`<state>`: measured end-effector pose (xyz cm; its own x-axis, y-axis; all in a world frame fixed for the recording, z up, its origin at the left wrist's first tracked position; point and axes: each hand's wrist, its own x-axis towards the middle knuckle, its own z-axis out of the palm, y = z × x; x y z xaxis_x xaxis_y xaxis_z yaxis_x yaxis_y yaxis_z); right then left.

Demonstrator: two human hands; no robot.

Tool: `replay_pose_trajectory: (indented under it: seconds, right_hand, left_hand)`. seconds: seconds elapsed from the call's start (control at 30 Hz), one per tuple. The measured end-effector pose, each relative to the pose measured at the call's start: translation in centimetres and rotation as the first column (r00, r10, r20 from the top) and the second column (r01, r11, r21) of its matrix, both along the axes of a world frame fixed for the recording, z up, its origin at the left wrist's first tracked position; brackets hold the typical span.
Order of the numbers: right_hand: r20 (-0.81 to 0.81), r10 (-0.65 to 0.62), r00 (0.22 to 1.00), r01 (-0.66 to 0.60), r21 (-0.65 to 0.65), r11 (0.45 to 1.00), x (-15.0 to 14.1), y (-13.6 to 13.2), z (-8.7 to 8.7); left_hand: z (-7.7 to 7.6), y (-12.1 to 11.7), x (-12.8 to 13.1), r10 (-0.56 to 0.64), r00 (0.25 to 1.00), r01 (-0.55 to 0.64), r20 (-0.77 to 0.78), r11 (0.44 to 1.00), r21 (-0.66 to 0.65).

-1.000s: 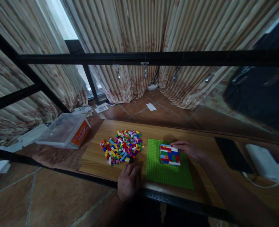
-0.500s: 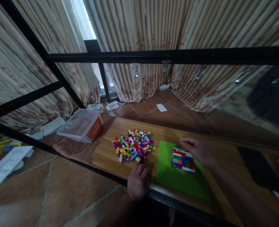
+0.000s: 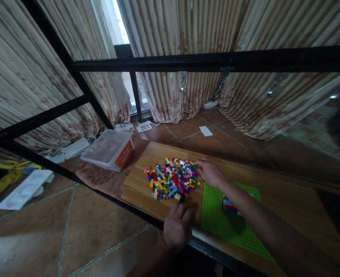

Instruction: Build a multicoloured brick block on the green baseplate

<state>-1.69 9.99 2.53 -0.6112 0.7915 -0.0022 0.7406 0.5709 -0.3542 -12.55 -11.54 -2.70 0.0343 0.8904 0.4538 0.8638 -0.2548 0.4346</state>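
Observation:
A pile of small multicoloured toy bricks [image 3: 174,179] lies spread on the wooden board. My right hand [image 3: 212,174] reaches to the pile's right edge, fingers stretched out towards the bricks, with no brick visible in them. Under my right forearm, partly hidden, a block of joined bricks [image 3: 228,206] sits on the green studded baseplate [image 3: 220,225]. My left hand [image 3: 178,227] rests at the board's front edge, just below the pile. Its fingers are curled in, and what they hold, if anything, is hidden.
A clear plastic box [image 3: 108,150] with an orange label stands left of the wooden board [image 3: 138,188]. Black frame bars [image 3: 172,63] cross behind the board, before striped curtains [image 3: 170,30]. A dark flat object [image 3: 335,215] lies at the right. White packaging [image 3: 25,188] is on the tiled floor.
My right hand has moved left from the brick block to the edge of the pile. The view has shifted, so everything sits somewhat further right. My left hand stays at the front edge.

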Motion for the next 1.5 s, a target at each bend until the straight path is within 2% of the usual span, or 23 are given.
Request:
replay_pose_trajectory:
  seconds: [0.2, 0.57, 0.9, 1.23, 1.37, 1.47, 1.5]
  right_hand:
    - [0.012, 0.003, 1.0, -0.003, -0.009, 1.0, -0.3, 0.4, -0.7]
    - [0.042, 0.069, 0.997, -0.067, -0.05, 0.997, 1.5, -0.4, 0.0]
    - [0.087, -0.125, 0.988, 0.125, 0.006, 0.992, -0.2, -1.4, -0.7]
    - [-0.026, -0.158, 0.987, 0.157, -0.031, 0.987, 0.9, -3.3, 0.5]
    - [-0.094, -0.167, 0.982, 0.164, -0.033, 0.986, 1.5, -5.1, 1.6]
    - [-0.176, -0.182, 0.967, 0.172, -0.073, 0.982, 1.9, -8.3, 1.8]
    - [-0.27, -0.208, 0.94, 0.175, -0.139, 0.975, 2.0, -9.6, 1.6]
  left_hand:
    - [-0.4, -0.1, -0.1, -0.012, 1.0, 0.012, 0.005, 1.0, -0.004]
    - [-0.3, -0.1, -0.2, -0.032, 0.999, 0.032, 0.024, 0.999, -0.01]
    - [0.0, -0.1, -0.2, -0.018, 1.0, 0.018, 0.024, 1.0, -0.001]
    - [0.2, 0.0, -0.3, -0.025, 0.999, 0.026, -0.027, 0.999, 0.044]
    - [0.3, 0.1, -0.4, -0.035, 0.999, 0.035, 0.012, 0.999, 0.01]
    - [0.9, 0.1, -0.4, -0.019, 0.992, 0.03, 0.122, 0.996, -0.086]
    - [1.3, 0.1, -0.3, 0.006, 0.981, 0.018, 0.192, 0.992, -0.123]
